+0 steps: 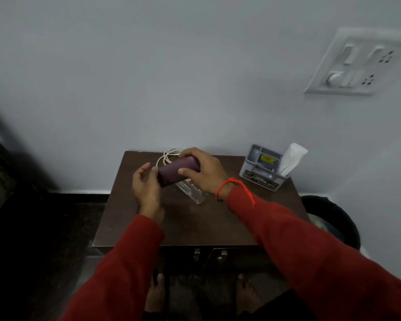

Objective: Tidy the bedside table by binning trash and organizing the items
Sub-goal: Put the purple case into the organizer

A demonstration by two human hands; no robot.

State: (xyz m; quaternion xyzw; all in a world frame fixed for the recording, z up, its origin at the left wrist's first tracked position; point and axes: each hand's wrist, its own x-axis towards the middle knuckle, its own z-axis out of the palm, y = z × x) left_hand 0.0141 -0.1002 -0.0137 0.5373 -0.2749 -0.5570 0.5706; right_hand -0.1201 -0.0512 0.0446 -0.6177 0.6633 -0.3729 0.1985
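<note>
A purple case (171, 173) is held above the dark brown bedside table (195, 223). My right hand (204, 172) grips its far end from above. My left hand (146, 186) touches its near end with fingers spread. Under the case a clear plastic bottle (192, 191) lies on its side on the table. Behind my hands, near the wall, lies a coiled white cable (168, 156), partly hidden by them.
A grey organizer (262, 167) with white tissue (292, 158) in it stands at the table's back right corner. A dark bin (333, 218) sits on the floor right of the table. A switchboard (357, 63) hangs on the wall. Two drawer handles (210, 253) face me.
</note>
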